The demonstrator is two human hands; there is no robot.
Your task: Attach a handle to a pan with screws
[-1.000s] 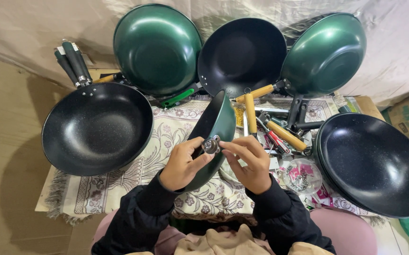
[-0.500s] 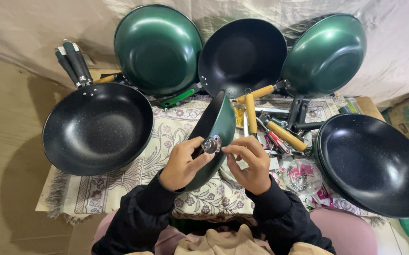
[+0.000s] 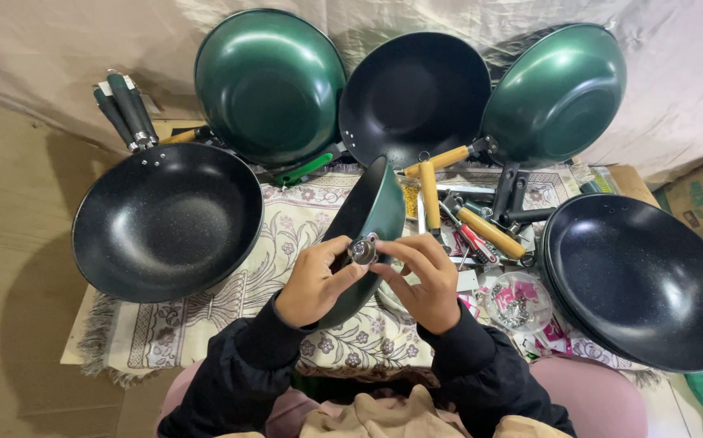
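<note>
I hold a small green pan (image 3: pixel 376 212) on edge above a patterned cloth (image 3: pixel 287 235), its black inside facing left. My left hand (image 3: pixel 312 280) grips the pan's near rim. My right hand (image 3: pixel 424 276) pinches a small round metal fitting (image 3: pixel 363 248) against that rim, fingertips of both hands meeting there. Black sleeves cover both arms.
A big black wok (image 3: pixel 167 219) lies at left, another (image 3: pixel 639 280) at right. Two green woks (image 3: pixel 269 81) (image 3: pixel 558 93) and a black one (image 3: pixel 415 96) lean on the back sheet. Wooden and black handles (image 3: pixel 481 227), a screwdriver and a clear dish of screws (image 3: pixel 514 298) crowd the cloth's right.
</note>
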